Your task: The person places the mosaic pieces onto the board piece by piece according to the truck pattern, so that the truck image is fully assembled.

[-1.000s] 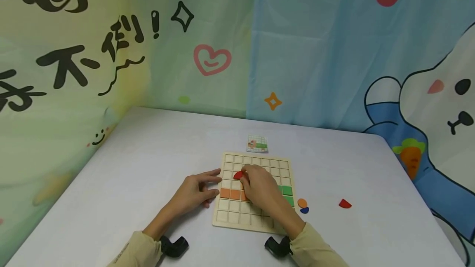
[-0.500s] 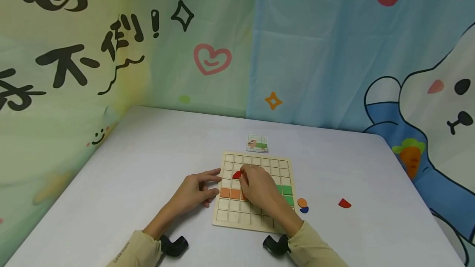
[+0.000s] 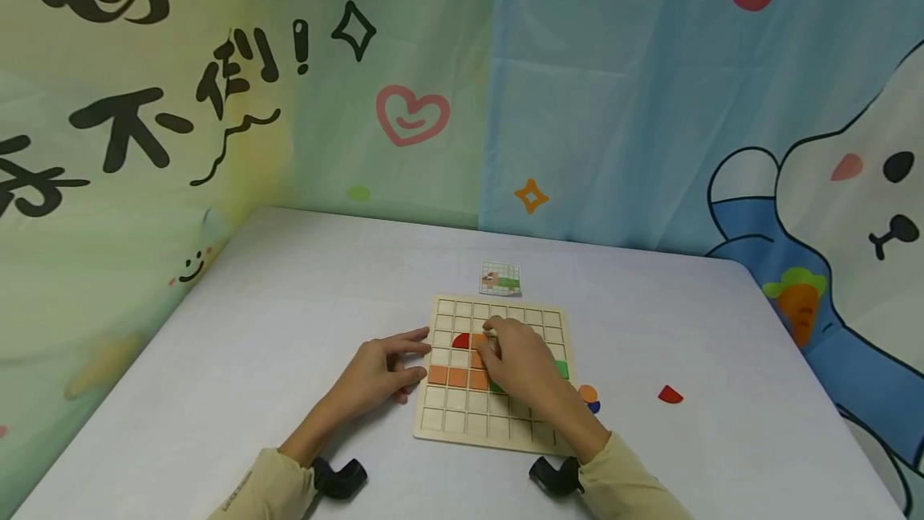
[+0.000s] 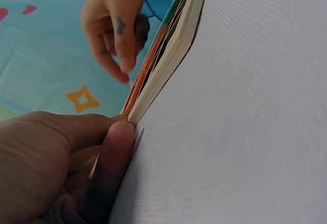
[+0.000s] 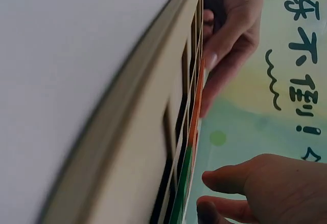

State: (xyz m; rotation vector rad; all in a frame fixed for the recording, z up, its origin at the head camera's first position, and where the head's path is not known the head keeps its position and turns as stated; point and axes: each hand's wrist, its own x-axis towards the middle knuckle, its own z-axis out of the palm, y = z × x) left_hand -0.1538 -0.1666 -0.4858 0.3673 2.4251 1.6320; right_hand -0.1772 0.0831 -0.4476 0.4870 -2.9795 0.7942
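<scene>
A wooden grid board [image 3: 453,424] lies on the table, with orange squares [image 3: 458,378] in a row and more orange above. A red quarter-round piece [image 3: 461,341] lies in the upper left part of the grid. My left hand [image 3: 378,371] touches the board's left edge with its fingertips; in the left wrist view, the thumb and a finger meet at that edge. My right hand [image 3: 525,363] hovers over the board's middle, hiding part of the green pieces [image 3: 561,369]. In the right wrist view, its thumb and fingers stand apart with nothing between them.
A small pattern card [image 3: 500,279] lies behind the board. Right of it are an orange disc [image 3: 588,394] and a blue half-round piece [image 3: 594,407], and farther right a loose red piece [image 3: 670,395]. A printed curtain [image 3: 592,103] hangs behind the table.
My right hand has released the red piece and shifted right, uncovering orange squares beside it. That red piece slid slightly left before this. The left hand stays in place.
</scene>
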